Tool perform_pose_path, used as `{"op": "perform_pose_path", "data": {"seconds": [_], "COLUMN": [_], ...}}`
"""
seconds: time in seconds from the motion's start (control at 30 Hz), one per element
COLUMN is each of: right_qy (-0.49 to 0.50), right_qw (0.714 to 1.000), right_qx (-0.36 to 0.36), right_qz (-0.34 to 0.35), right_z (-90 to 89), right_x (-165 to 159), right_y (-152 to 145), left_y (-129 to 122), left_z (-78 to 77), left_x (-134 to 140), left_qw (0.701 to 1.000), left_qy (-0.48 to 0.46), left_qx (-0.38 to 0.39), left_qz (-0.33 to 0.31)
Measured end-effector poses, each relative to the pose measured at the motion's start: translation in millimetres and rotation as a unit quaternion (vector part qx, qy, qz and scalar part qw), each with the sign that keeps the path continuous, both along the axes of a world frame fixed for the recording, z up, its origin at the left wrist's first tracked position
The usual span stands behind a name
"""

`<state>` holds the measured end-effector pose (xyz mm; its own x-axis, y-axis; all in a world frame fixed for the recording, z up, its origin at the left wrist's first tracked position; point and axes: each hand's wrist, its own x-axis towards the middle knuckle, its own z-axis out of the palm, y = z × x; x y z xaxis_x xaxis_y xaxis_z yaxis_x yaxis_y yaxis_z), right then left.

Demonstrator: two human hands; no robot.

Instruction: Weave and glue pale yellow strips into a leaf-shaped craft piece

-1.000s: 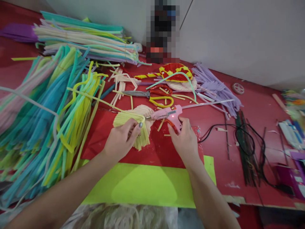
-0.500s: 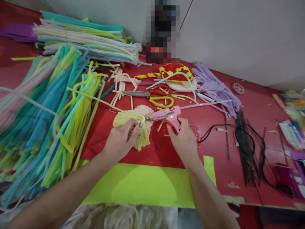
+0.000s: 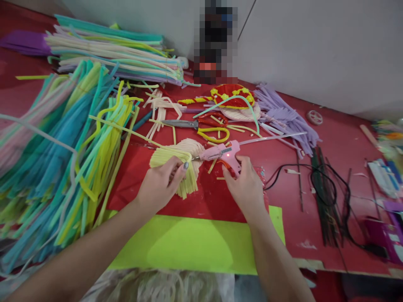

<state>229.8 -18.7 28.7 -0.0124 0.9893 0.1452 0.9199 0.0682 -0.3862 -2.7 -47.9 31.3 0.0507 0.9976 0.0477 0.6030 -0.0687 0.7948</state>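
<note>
A pink glue gun [image 3: 220,152] with a clear glue stick in its back is gripped by my right hand [image 3: 245,180]. Its metal nozzle meets the corner of a pale yellow piece made of bent pipe cleaners [image 3: 189,180]. Closed on that piece, my left hand [image 3: 165,178] presses a pale yellow pipe cleaner [image 3: 141,137] at its bend; the long loose end runs off to the upper left. A cream piece of pipe cleaners [image 3: 193,147] lies partly beneath the yellow one. Both rest on a red sheet [image 3: 214,205].
Scissors [image 3: 181,123] lie just beyond the work. Bundles of coloured pipe cleaners [image 3: 63,117] fill the left side, with lilac pipe cleaners [image 3: 283,113] at the back right. The black cord [image 3: 283,164] loops across the right. A lime sheet [image 3: 189,243] lines the front.
My right hand and the glue gun have shifted very slightly to the right. The left hand holds its place on the yellow piece.
</note>
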Motion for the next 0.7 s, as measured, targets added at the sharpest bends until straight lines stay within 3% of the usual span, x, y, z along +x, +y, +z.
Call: {"op": "perform_pose_path", "data": {"seconds": [0.7], "right_qy": [-0.034], "right_qw": [0.999], "right_qx": [-0.018], "right_qz": [0.027], "right_z": [16.0], "right_x": [13.0], "right_y": [-12.2], "left_y": [0.9], "left_z": [1.3], "left_x": [0.4], "left_qw": [1.0], "left_qy": [0.004], "left_qx": [0.005], "left_qz": [0.0]}}
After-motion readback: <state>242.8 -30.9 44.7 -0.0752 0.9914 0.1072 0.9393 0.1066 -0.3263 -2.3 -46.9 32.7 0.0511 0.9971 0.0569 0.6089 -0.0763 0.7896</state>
